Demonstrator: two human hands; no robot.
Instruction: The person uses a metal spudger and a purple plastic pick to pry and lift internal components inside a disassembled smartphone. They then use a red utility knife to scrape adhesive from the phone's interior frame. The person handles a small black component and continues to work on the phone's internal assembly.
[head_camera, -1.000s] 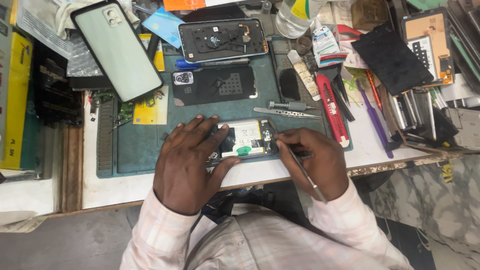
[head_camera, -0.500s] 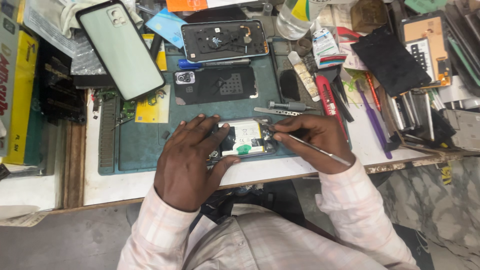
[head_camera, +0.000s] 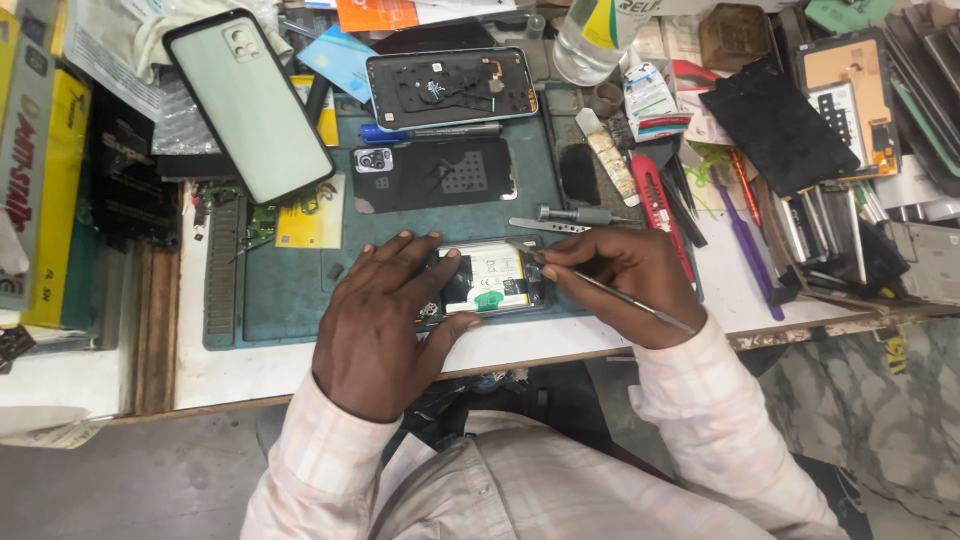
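Head view: opened phone (head_camera: 490, 280), battery side up, flat on a green mat (head_camera: 290, 290) near the front edge of the table (head_camera: 800, 300). Left hand (head_camera: 385, 325) spread flat, pressing down on the left half of the phone, fingers released and splayed, grasping nothing. Right hand (head_camera: 625, 275) clenched around a thin metal tool (head_camera: 625, 300), tip touching the right end of the phone, handle slanting back over the wrist. Just behind the hands, a small screwdriver (head_camera: 575, 214) lying on the mat. Farther back, a dark inner plate (head_camera: 435, 175) and a phone frame (head_camera: 450, 87) with bare insides. At the left, a pale green back cover (head_camera: 248, 105), tilted. At the right, a red knife (head_camera: 655, 205) and a purple tool (head_camera: 745, 240) beside a heap of spare parts.
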